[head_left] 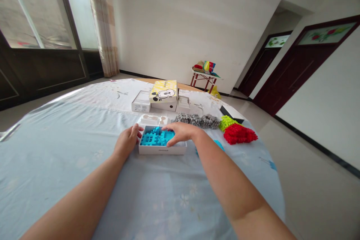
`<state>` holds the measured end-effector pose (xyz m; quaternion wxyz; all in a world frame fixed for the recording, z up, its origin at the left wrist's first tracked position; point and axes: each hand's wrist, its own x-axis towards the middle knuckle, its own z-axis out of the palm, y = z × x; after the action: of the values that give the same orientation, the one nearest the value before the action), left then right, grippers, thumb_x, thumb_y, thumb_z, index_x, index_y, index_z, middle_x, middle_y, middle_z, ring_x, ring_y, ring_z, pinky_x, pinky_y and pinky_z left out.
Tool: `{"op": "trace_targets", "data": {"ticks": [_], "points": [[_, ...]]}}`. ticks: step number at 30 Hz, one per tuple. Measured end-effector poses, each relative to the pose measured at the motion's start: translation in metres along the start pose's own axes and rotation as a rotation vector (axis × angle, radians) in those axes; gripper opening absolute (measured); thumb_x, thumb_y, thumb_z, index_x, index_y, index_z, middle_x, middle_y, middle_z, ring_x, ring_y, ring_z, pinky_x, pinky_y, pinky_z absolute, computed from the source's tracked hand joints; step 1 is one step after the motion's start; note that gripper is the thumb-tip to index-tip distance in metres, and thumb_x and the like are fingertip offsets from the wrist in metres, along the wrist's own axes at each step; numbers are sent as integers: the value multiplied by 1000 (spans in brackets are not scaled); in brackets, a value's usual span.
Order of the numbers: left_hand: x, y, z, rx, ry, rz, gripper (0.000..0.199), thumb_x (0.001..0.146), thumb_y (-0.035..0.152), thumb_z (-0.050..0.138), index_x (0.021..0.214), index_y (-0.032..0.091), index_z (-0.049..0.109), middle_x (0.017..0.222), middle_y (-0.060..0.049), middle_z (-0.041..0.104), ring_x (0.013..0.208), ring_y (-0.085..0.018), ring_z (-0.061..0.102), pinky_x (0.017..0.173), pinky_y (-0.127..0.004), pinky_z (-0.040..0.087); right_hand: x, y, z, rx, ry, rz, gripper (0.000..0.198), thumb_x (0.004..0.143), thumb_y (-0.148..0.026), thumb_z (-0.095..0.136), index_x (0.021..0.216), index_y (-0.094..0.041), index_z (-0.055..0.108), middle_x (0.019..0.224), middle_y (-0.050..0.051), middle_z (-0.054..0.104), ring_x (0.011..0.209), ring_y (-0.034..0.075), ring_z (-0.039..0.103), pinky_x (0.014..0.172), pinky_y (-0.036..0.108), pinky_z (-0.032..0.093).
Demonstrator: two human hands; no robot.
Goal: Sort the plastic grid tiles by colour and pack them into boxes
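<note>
Blue notched blocks [150, 140] are contained in the white box [162, 150]. The left hand [127, 140] is placed at the box's left side, loosely open; the right hand [184, 132] is curved over its right part, any clamping being untellable. Probably light, stiff plastic, the blocks are best gripped by opposite edges.

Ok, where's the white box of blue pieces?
Head view, near centre: the white box sits on the tablecloth, left hand by its left end, right hand over its right part.

Window [47, 11] daylight is bright; edges seem blurred.
</note>
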<state>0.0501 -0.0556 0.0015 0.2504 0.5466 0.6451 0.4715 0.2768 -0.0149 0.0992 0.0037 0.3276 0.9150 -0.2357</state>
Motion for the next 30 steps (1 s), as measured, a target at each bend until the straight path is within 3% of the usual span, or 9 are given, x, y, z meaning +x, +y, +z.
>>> {"op": "trace_targets", "data": {"ticks": [8, 19, 27, 30], "points": [[0, 0, -1, 15, -12, -6, 55, 81, 59, 25, 81, 17, 60, 61, -1, 59, 50, -16, 55, 54, -29, 44, 6, -4, 3, 34, 129, 20, 73, 59, -41, 72, 124, -16, 50, 118, 11, 58, 107, 25, 54, 90, 32, 43], [-2, 3, -1, 12, -1, 1, 55, 80, 58, 26, 81, 16, 62, 60, -2, 60, 50, -16, 55, 53, -28, 43, 9, 1, 12, 35, 65, 27, 66, 56, -25, 72, 119, -20, 54, 119, 8, 58, 106, 25, 55, 89, 31, 43], [-2, 3, -2, 20, 3, 11, 55, 80, 58, 26, 82, 17, 62, 61, -1, 60, 49, -16, 55, 53, -28, 43, 7, 10, 16, 237, 54, -20, 74, 59, -38, 73, 126, -21, 47, 123, 9, 54, 112, 22, 52, 91, 31, 43], [-2, 3, -2, 24, -1, 8, 56, 81, 58, 24, 82, 17, 62, 62, -2, 60, 50, -16, 55, 54, -28, 43, 5, 16, 18, 294, 73, -8, 64, 68, -41, 67, 125, -19, 48, 120, 9, 56, 108, 21, 55, 88, 30, 45]]}}
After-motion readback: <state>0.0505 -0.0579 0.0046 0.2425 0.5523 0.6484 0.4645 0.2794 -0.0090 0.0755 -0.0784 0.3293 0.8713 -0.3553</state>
